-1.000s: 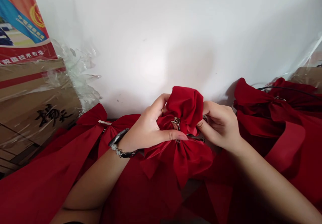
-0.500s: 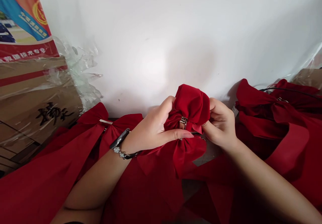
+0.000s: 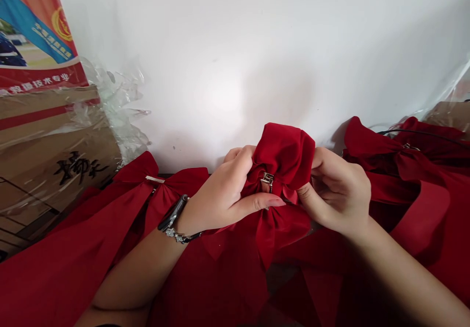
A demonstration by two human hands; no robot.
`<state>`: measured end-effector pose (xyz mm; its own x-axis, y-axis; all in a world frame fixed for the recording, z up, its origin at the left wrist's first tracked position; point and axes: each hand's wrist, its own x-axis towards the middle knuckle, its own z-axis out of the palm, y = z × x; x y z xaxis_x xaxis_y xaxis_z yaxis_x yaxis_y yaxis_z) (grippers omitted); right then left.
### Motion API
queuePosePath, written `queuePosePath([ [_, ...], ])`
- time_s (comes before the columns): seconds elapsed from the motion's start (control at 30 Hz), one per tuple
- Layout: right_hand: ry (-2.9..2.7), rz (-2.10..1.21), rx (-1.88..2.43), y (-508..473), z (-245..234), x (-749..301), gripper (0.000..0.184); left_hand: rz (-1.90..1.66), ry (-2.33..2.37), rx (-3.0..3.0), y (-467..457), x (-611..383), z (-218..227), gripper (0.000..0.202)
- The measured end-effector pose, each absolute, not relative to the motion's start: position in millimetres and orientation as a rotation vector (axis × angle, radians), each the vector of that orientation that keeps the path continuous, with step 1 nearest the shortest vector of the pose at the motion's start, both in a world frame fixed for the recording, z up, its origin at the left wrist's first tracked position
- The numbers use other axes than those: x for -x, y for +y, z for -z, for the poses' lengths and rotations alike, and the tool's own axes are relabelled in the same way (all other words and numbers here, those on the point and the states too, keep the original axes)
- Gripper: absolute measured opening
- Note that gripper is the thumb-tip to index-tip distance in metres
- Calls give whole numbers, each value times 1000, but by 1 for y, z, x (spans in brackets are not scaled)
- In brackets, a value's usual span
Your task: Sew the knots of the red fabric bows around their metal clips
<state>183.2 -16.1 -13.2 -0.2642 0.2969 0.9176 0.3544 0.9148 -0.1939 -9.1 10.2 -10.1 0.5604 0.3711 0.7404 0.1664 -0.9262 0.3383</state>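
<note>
Since the frame half a second ago, the right hand [image 3: 340, 190] has shifted outward to the right, and the upper loop of the deep-red velvety fabric bow [image 3: 284, 148] spreads wider with it. That hand is part closed, thumb and bent forefinger pinching the loop's right edge; the left hand [image 3: 227, 190] is closed around the bow's left side, thumb laid across the front, its fingertips hidden behind the cloth. The bow is held up between both hands, a small gold-toned metal clasp [image 3: 268, 179] at its gathered middle and more red cloth hanging below. A dark wristwatch [image 3: 174, 213] sits on the left wrist. Farther out, a red bow with a pale metal bar [image 3: 178, 180] lies to the left, a red bow with a metal fastener [image 3: 370, 141] to the right, and a brown cardboard box [image 3: 33, 155] stands far left against the plain white wall [image 3: 205, 33]
</note>
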Motion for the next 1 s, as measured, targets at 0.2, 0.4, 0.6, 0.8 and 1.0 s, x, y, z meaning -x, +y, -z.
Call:
queuePosePath([
  [0.2,-1932,106,435,-13,11,-188,18,-1212,432,-2643,8,10,6,41],
  [0.4,-1976,73,423,-3,16,-194,19,-1023,497,-2653,6,11,-1,40],
  [0.6,-1998,9,417,-3,16,-193,19,-941,365,-2582,13,15,0,41],
  [0.8,-2016,85,474,-10,14,-195,18,-994,405,-2654,13,16,-1,44],
  [1.0,-2083,133,397,-10,11,-197,21,-886,403,-2783,9,15,-4,39],
])
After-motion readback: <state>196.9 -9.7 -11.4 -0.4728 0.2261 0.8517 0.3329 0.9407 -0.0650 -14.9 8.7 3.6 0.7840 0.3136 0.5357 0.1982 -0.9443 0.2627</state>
